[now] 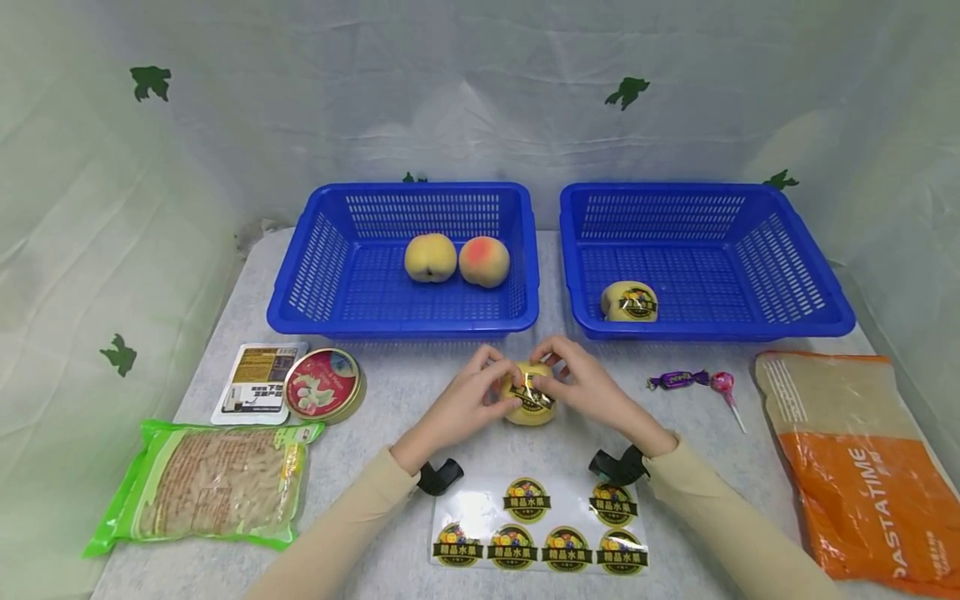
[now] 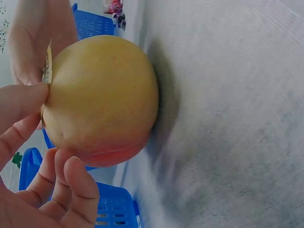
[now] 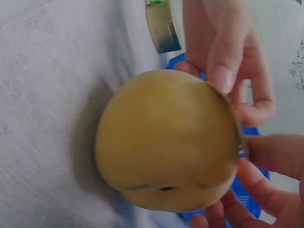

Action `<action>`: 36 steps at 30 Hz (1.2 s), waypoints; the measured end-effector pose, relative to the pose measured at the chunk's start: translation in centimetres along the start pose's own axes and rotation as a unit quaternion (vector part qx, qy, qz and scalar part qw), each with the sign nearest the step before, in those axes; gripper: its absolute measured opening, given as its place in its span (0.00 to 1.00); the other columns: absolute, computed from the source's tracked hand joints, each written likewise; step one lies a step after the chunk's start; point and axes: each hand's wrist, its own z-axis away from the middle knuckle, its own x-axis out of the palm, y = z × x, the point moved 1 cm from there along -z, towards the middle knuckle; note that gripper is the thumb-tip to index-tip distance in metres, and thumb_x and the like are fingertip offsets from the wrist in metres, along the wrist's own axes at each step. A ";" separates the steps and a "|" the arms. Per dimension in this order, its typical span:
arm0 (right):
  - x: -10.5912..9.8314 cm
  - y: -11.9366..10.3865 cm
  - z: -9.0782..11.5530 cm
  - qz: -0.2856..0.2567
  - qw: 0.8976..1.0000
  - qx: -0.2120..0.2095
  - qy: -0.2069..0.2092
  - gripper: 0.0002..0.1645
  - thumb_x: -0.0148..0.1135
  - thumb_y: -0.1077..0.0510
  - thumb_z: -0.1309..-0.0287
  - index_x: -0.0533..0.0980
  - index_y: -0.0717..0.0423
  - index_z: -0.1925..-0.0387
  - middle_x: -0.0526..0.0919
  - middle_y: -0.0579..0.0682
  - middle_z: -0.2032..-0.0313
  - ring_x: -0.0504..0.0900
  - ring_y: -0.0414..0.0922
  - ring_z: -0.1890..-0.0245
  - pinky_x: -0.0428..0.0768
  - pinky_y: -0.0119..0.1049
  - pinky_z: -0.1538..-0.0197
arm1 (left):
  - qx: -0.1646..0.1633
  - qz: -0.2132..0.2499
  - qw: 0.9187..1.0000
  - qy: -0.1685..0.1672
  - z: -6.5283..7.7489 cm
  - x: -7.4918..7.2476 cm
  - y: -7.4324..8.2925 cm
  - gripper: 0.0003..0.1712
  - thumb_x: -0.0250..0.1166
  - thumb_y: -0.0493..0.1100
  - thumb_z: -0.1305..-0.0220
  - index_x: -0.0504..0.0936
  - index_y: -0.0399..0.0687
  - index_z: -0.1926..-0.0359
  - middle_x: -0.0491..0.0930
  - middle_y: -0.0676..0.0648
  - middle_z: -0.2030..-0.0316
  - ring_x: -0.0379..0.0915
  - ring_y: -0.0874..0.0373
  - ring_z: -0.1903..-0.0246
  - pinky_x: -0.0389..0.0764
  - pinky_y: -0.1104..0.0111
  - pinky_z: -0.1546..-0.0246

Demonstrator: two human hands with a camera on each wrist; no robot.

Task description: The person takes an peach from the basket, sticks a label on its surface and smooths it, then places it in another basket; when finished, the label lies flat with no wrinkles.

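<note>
Yellow peach (image 3: 166,128) on a pale surface (image 3: 42,118), hands (image 3: 228,52) touching its sticker (image 3: 233,109), round tin (image 3: 162,28) and blue basket (image 3: 176,61) behind

There are four peaches (image 2: 104,95), eight stickers (image 1: 527,500), two baskets (image 1: 405,327) and two bags (image 1: 217,483).

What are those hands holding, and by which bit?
The sticker, by its edges, atop the peach, with the left hand and right hand. Whether they also grip the peach is unclear.

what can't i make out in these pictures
Full sticker: head view, partly covered by the right hand.
Print on the sticker: left wrist view, edge-on.
Underside of the peach: head view, hidden by the peach itself.
Lettering on the purple candy: head view, too small.
Orange bag: head view, cut off by the right edge.
</note>
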 end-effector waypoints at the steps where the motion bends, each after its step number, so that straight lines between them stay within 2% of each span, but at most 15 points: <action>1: 0.0 0.1 -0.1 -0.012 1.000 0.009 -0.001 0.11 0.59 0.59 0.44 0.71 0.57 0.59 0.73 0.50 0.59 0.71 0.46 0.60 0.72 0.42 0.61 | -0.002 0.009 1.000 -0.001 -0.1 0.0 -0.1 0.10 0.65 0.40 0.45 0.73 0.51 0.63 0.63 0.50 0.59 0.67 0.55 0.70 0.72 0.72 0.74; 6: 0.1 0.0 -0.3 -0.055 0.997 0.044 0.003 0.08 0.56 0.61 0.41 0.72 0.61 0.62 0.73 0.54 0.59 0.70 0.50 0.59 0.70 0.43 0.58 | -0.024 0.067 0.997 -0.004 -0.6 0.3 -0.4 0.07 0.64 0.41 0.44 0.75 0.52 0.64 0.63 0.49 0.61 0.64 0.58 0.71 0.71 0.71 0.72; 9: -0.2 -1.4 -0.2 -0.080 0.995 0.053 0.006 0.07 0.55 0.65 0.42 0.71 0.65 0.63 0.73 0.58 0.59 0.71 0.53 0.59 0.70 0.45 0.57 | -0.046 0.105 0.993 0.003 -0.9 0.2 0.0 0.06 0.63 0.41 0.43 0.76 0.49 0.64 0.64 0.46 0.62 0.63 0.59 0.72 0.69 0.71 0.72; 13: -0.6 -1.5 0.2 -0.130 0.990 0.051 -0.009 0.09 0.53 0.66 0.41 0.70 0.66 0.59 0.74 0.58 0.57 0.71 0.53 0.55 0.70 0.47 0.53 | -0.060 0.141 0.988 0.011 -1.0 0.3 -0.2 0.09 0.64 0.39 0.44 0.77 0.45 0.61 0.64 0.42 0.62 0.63 0.57 0.73 0.67 0.70 0.74; 16: -0.8 -0.7 0.7 -0.178 0.982 0.049 -0.030 0.10 0.53 0.68 0.41 0.68 0.68 0.57 0.72 0.59 0.52 0.69 0.53 0.50 0.69 0.49 0.50 | -0.060 0.148 0.987 0.016 -1.0 0.6 -0.9 0.12 0.64 0.41 0.44 0.77 0.46 0.58 0.65 0.42 0.61 0.63 0.56 0.73 0.68 0.70 0.76; 19: -1.1 -0.8 1.0 -0.208 0.976 0.054 -0.038 0.10 0.52 0.71 0.43 0.66 0.71 0.59 0.70 0.62 0.49 0.68 0.54 0.48 0.68 0.49 0.49 | -0.058 0.148 0.987 0.021 -0.9 0.7 -1.0 0.13 0.65 0.43 0.45 0.78 0.48 0.58 0.65 0.43 0.61 0.64 0.58 0.73 0.69 0.70 0.76; 24: -1.0 -0.9 1.3 -0.193 0.980 0.031 -0.034 0.07 0.54 0.73 0.45 0.66 0.71 0.64 0.68 0.65 0.49 0.67 0.54 0.47 0.67 0.53 0.49 | -0.045 0.139 0.989 0.030 -0.9 0.8 -1.0 0.12 0.65 0.42 0.45 0.79 0.48 0.58 0.64 0.45 0.62 0.64 0.58 0.74 0.69 0.71 0.75; 29: -0.5 -0.7 1.6 -0.138 0.989 -0.010 -0.044 0.13 0.61 0.71 0.51 0.66 0.65 0.65 0.65 0.63 0.48 0.63 0.55 0.45 0.65 0.56 0.49 | -0.037 0.104 0.994 0.027 -0.8 0.9 -0.7 0.12 0.67 0.42 0.48 0.78 0.49 0.60 0.63 0.49 0.62 0.62 0.59 0.73 0.69 0.73 0.74; 36: 0.5 1.3 1.7 -0.092 0.995 -0.034 -0.023 0.19 0.68 0.65 0.56 0.65 0.54 0.67 0.66 0.52 0.47 0.64 0.48 0.45 0.68 0.46 0.47 | -0.048 0.087 0.995 0.012 -0.7 0.8 -0.6 0.15 0.69 0.42 0.50 0.76 0.50 0.60 0.61 0.50 0.61 0.61 0.59 0.72 0.68 0.73 0.74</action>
